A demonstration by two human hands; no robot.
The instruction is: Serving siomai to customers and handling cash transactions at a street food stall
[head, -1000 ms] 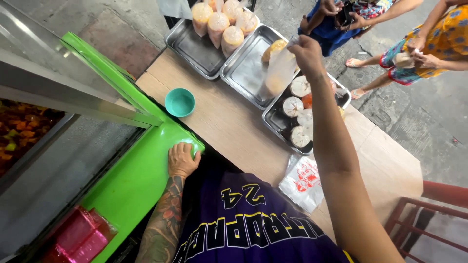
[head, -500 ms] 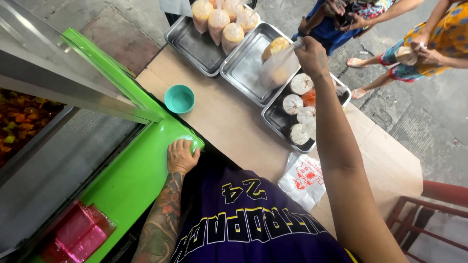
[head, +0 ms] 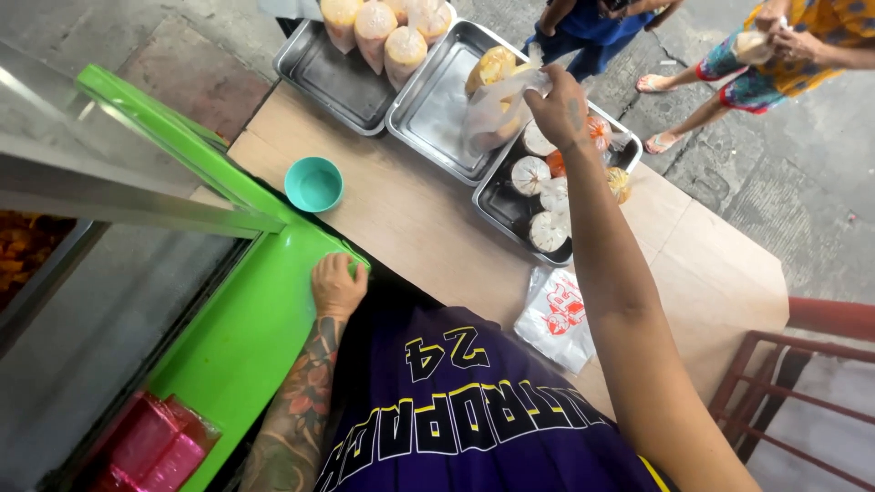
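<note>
- The right hand [head: 563,107], upper centre of the frame, has its fingers pinched shut on the top of a clear plastic bag [head: 492,114] holding pale orange liquid; the bag hangs over the middle steel tray [head: 437,109], its lower end about at the tray's right rim.
- The left hand [head: 335,284], at centre left, lies flat with fingers together on the glossy green counter edge [head: 246,319], gripping nothing.
- Upper left, another shallow steel tray [head: 333,84] holds several tied bags of orange drink [head: 375,29], standing upright at its far edge.
- To the right, a dark rectangular tray [head: 499,202] holds round, knotted bags of whitish and orange liquid [head: 530,175].
- A small teal bowl [head: 313,184], smooth and round, sits on the pale wooden tabletop [head: 410,219].
- A flat, crinkled plastic bag with red print [head: 556,317] lies on the wood at centre right.
</note>
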